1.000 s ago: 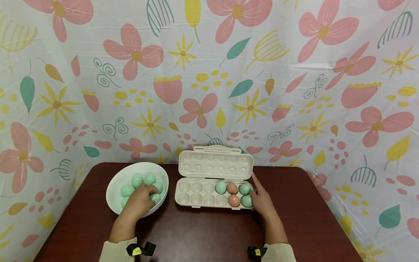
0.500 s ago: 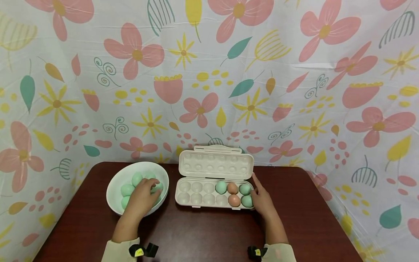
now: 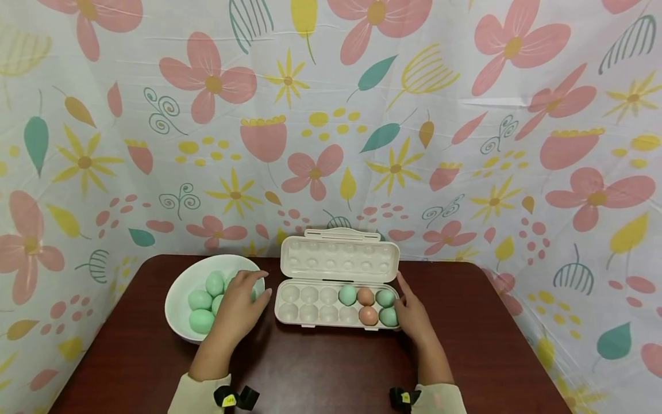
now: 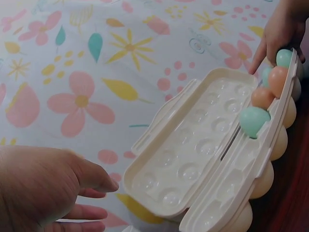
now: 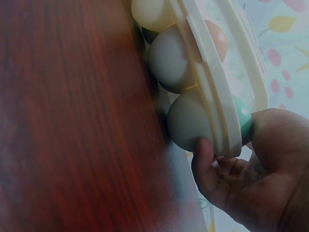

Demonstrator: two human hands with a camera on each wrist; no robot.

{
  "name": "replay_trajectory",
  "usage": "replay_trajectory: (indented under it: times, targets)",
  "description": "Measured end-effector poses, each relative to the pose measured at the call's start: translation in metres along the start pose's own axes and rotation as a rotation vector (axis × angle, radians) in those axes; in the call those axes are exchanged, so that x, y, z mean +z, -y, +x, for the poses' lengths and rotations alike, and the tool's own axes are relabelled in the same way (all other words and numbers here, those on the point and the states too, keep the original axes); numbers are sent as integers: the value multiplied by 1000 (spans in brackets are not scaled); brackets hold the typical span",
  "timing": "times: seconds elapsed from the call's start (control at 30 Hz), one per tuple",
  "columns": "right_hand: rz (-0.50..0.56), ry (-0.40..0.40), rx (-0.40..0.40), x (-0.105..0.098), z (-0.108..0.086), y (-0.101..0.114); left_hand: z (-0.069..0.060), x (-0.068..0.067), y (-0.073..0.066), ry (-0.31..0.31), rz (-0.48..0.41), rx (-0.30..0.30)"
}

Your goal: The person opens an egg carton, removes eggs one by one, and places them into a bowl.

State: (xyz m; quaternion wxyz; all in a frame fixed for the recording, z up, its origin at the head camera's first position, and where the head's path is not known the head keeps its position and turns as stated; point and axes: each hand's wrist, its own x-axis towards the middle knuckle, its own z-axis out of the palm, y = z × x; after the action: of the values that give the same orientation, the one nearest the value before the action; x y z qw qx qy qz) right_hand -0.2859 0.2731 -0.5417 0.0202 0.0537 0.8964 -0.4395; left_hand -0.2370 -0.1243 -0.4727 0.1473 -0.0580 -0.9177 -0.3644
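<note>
Over the right rim of a white bowl, my left hand hovers with thumb and fingers spread apart. No egg shows between them, and in the left wrist view the left hand looks bare too. Several pale green eggs lie in the bowl, some hidden behind the hand. My right hand grips the right end of an open cream egg carton, its index finger along the lid's edge. In the right wrist view, fingers curl under the carton's end cup. Green eggs and orange-brown eggs fill its right-hand cups.
The dark reddish-brown table has rounded back corners. Close behind it hangs a flower-printed curtain. The carton's lid is folded back towards the curtain, and its left cups hold no eggs.
My left hand has risen out of the bowl and moved right, uncovering more green eggs. The right hand and the carton have stayed in place.
</note>
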Motion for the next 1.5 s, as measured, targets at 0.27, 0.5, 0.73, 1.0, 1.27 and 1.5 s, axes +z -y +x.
replay_trajectory:
  times: [0.27, 0.5, 0.73, 1.0, 1.27, 1.5]
  targets:
    - [26, 13, 14, 0, 1, -2, 8, 11, -19, 78, -2, 49]
    - [31, 2, 16, 1, 0, 1, 13, 33, -32, 125, -20, 72]
    - [29, -8, 20, 1, -1, 0, 19, 58, -36, 151, -60, 108]
    - [29, -14, 39, 1, -1, 1, 26, 83, -39, 171, -56, 109]
    - [55, -14, 47, 0, -1, 1, 30, 112, -41, 184, -78, 146]
    - [36, -26, 40, 1, 0, 0, 34, 128, -51, 243, -114, 110]
